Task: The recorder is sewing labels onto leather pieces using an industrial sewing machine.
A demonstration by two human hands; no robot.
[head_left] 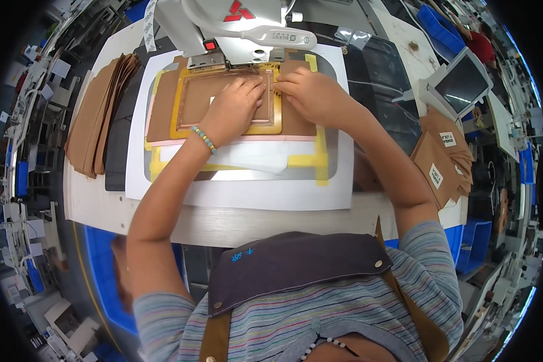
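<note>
A yellow frame (178,114) with a clear inner border lies on a brown fabric piece (161,114) under the head of a sewing machine (238,51). Flat on the brown fabric inside the frame rests my left hand (232,108), fingers stretched forward, nothing gripped. A small white patch (212,100) shows beside it, partly covered by the hand. My right hand (317,99) reaches over the frame's right side, with its fingers apart and the tips touching near that edge. Yellow tape (308,160) and a white sheet (241,158) lie below the brown fabric.
Brown fabric pieces (96,114) are stacked at the left. More brown pieces with white labels (437,160) lie at the right, below a tilted screen (463,82). A large white board (265,196) spreads under the work. Blue bins (473,244) stand below the table.
</note>
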